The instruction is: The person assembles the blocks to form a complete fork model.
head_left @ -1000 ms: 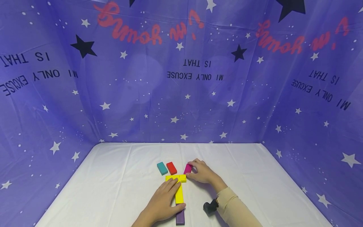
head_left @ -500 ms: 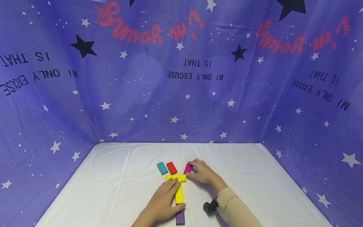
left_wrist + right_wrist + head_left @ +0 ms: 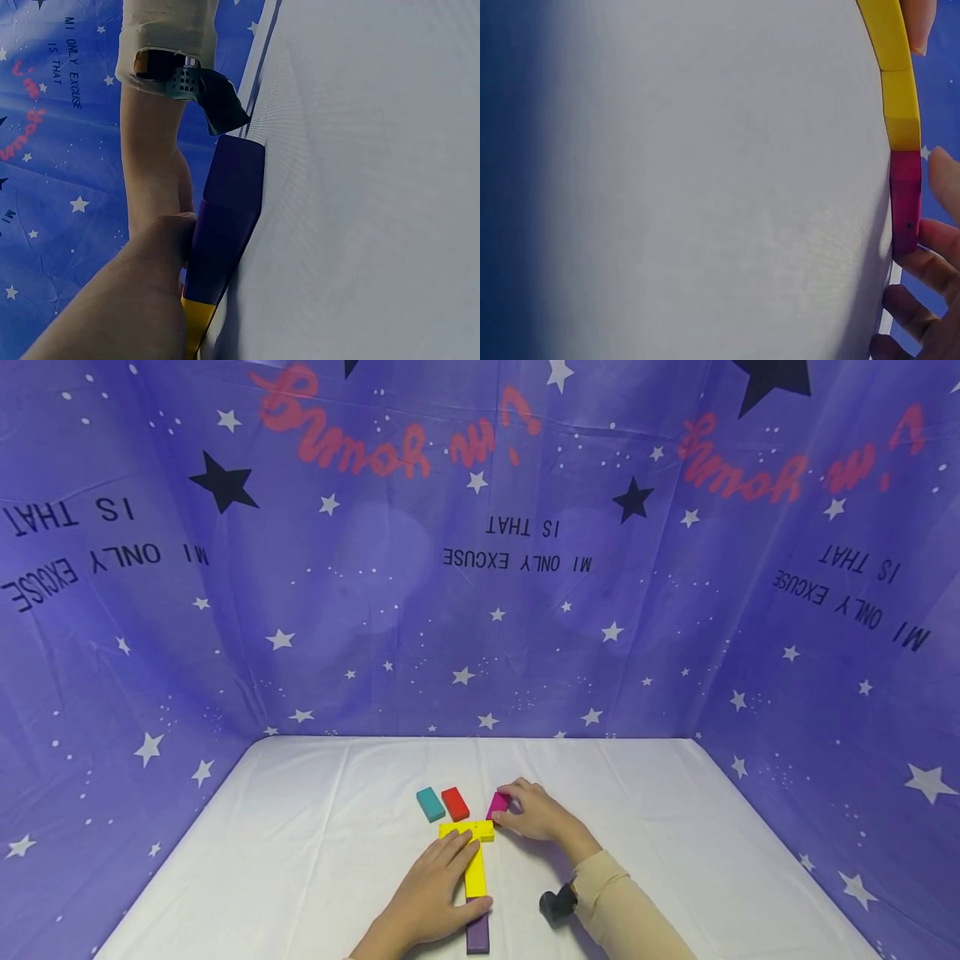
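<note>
**A nudge could spoil the alignment**

In the head view, the left hand (image 3: pixel 431 893) lies over a yellow crosspiece (image 3: pixel 483 832) and a yellow stem (image 3: pixel 476 875) on the white bench (image 3: pixel 660 843), fingers extended and grasping nothing, thumb across the purple block (image 3: pixel 477 937). Uneven pressure there could skew the stem. The right hand (image 3: pixel 534 810) curls its fingers round the magenta block (image 3: pixel 497 805), which slants away from the crosspiece's right end. A careless sweep leftward could bump the unheld red block (image 3: pixel 455 804) into the teal block (image 3: pixel 431 804) just beside it.

In the left wrist view, the right arm's black mount (image 3: pixel 221 105) shows beyond the purple block's near end; a low swing of that arm might clip something.

In the right wrist view, the magenta block meets yellow. Fingers touch its far end while the thumb stands off, so the hold looks light: one-sided pushing could twist the block or shove the yellow.
</note>
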Demonstrator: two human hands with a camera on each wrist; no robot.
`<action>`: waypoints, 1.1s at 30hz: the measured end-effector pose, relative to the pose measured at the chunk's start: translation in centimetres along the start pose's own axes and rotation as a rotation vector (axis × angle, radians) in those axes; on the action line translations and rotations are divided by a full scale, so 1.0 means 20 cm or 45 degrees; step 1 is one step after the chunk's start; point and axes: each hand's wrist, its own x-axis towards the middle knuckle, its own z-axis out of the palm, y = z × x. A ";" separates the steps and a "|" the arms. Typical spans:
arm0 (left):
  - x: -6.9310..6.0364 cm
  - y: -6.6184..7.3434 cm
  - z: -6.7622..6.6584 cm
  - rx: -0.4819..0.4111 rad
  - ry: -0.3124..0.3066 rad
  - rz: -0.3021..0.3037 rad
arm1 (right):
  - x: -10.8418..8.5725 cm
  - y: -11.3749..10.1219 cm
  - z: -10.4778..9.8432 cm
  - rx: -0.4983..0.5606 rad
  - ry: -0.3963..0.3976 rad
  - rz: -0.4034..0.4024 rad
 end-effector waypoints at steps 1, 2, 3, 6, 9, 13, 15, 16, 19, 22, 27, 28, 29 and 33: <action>0.00 0.00 0.00 0.001 0.000 0.000 | 0.00 0.00 0.00 0.000 0.003 0.005; 0.00 0.00 0.00 0.001 0.001 0.002 | 0.01 0.00 0.00 0.000 0.006 0.010; 0.00 0.00 0.00 0.002 0.002 0.004 | 0.01 0.00 0.00 0.001 0.012 0.010; 0.00 0.00 0.00 0.002 0.006 0.006 | 0.02 0.00 0.00 -0.006 0.045 0.019; 0.00 0.00 0.00 -0.003 0.006 0.007 | 0.04 -0.01 0.00 -0.023 0.104 0.038; 0.00 0.00 0.00 -0.014 0.005 0.007 | 0.07 -0.04 -0.02 -0.065 0.163 0.049; 0.00 0.00 0.00 -0.014 0.009 0.010 | 0.08 -0.05 -0.03 -0.076 0.176 0.043; -0.01 0.00 0.00 -0.011 0.014 0.012 | 0.09 -0.06 -0.04 -0.079 0.178 0.040; -0.01 -0.01 0.01 -0.005 0.029 0.022 | 0.11 -0.09 -0.05 -0.093 0.176 0.036; 0.00 -0.01 0.01 -0.001 0.033 0.026 | 0.13 -0.11 -0.05 -0.108 0.156 0.036; 0.00 0.00 0.01 -0.007 0.018 0.014 | 0.15 -0.13 -0.04 -0.113 0.125 0.056; 0.00 0.00 0.01 -0.009 0.018 0.012 | 0.15 -0.13 -0.03 -0.116 0.122 0.059; 0.00 0.00 0.01 -0.011 0.015 0.010 | 0.15 -0.13 -0.03 -0.122 0.123 0.061; 0.00 0.00 0.01 -0.013 0.012 0.008 | 0.16 -0.13 -0.02 -0.139 0.121 0.076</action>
